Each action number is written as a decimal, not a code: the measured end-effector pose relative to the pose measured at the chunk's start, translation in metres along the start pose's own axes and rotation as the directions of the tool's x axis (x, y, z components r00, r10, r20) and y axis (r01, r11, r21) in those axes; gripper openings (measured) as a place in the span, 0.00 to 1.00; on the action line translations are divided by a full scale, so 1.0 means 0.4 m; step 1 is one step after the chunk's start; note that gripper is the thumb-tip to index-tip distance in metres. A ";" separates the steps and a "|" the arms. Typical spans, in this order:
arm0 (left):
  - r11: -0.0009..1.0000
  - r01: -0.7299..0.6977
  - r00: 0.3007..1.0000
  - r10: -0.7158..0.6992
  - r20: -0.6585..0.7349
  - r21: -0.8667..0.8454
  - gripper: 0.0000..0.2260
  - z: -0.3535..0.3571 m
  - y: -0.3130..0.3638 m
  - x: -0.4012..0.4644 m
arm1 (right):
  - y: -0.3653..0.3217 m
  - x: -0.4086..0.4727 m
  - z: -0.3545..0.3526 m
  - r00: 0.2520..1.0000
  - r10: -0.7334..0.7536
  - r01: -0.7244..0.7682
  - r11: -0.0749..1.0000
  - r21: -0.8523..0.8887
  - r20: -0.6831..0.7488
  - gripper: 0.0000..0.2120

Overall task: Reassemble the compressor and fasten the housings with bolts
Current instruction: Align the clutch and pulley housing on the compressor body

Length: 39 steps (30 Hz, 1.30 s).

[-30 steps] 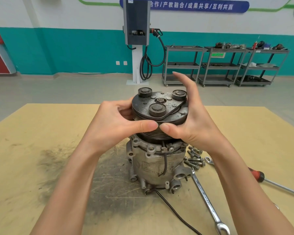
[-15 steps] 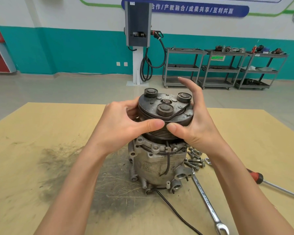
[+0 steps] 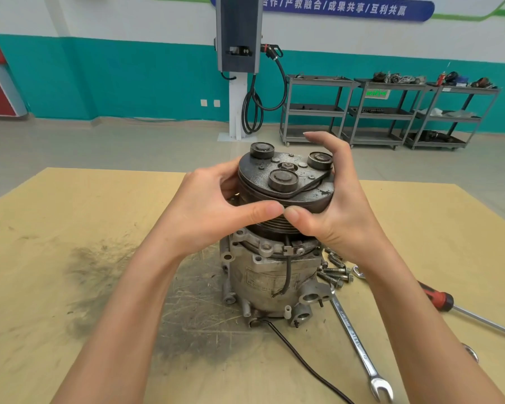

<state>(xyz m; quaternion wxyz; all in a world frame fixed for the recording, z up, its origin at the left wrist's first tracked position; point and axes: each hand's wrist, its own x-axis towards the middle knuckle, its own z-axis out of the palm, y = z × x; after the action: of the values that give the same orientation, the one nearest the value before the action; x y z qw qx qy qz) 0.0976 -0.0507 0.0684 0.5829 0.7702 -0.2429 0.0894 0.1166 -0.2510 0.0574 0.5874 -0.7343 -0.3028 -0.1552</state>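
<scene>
The compressor [image 3: 270,275] is stood upright on the table, a dirty silver body with a thin black wire run down its front. A dark round pulley [image 3: 286,185] is seen on top of it, tilted, with three round knobs on its flat face and grooves around its side. Loose bolts [image 3: 334,272] are laid in a small pile just right of the body.

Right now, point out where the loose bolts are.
In the head view, the bolts lie on the table right of the compressor, just beyond the wrench.
</scene>
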 end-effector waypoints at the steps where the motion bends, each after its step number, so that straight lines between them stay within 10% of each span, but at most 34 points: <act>1: 1.000 -0.002 1.000 0.002 0.002 -0.009 0.25 0.000 -0.001 0.000 | 0.001 -0.001 0.001 1.000 -0.008 0.008 1.000 -0.011 -0.007 0.47; 39: 0.978 -0.053 0.998 0.057 0.010 -0.203 0.33 -0.006 -0.027 0.006 | -0.028 -0.021 0.023 0.998 -0.007 0.000 0.995 -0.100 -0.067 0.43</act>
<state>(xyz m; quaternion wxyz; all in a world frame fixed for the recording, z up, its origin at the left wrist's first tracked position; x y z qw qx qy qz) 0.1053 -0.0470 0.0609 0.6535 0.7007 -0.2766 0.0741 0.1020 -0.2428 0.0586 0.5594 -0.7567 -0.2759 -0.1959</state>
